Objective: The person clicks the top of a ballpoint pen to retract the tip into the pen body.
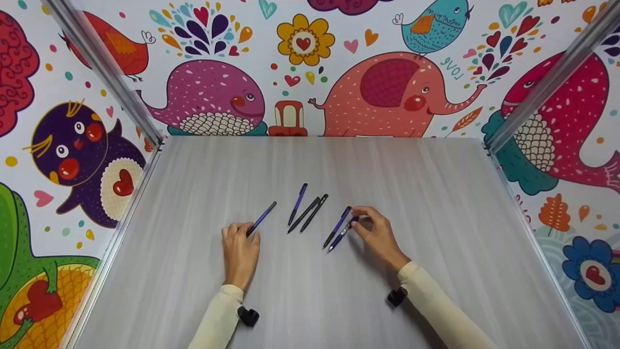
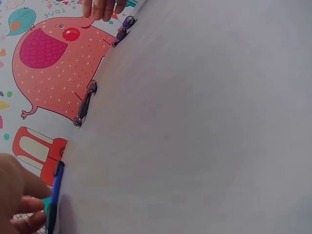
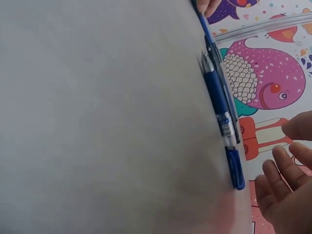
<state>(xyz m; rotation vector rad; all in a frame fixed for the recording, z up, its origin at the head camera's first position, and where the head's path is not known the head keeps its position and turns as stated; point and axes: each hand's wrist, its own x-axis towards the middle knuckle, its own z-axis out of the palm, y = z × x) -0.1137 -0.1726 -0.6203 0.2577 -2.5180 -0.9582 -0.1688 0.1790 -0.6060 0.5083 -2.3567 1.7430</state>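
Observation:
My left hand [image 1: 240, 252] is at the dark grip end of a blue pen [image 1: 264, 215], thumb and forefinger on either side of it in the head view. The left wrist view shows the fingertips [image 2: 36, 204] right beside this blue pen. My right hand [image 1: 380, 237] is over the upper ends of two pens lying close together. One is a blue pen with a black grip [image 1: 337, 227], the other a blue pen with a clear middle section [image 3: 225, 126]. In the right wrist view the fingers of this hand [image 3: 287, 180] are spread apart, away from the pens.
Between the hands lie another blue pen [image 1: 298, 203] and two black pens, one on the left [image 1: 304, 214] and one on the right [image 1: 315, 213]. The grey table [image 1: 411, 174] is bordered by walls with animal pictures. Metal rails [image 1: 109, 72] run along the corners.

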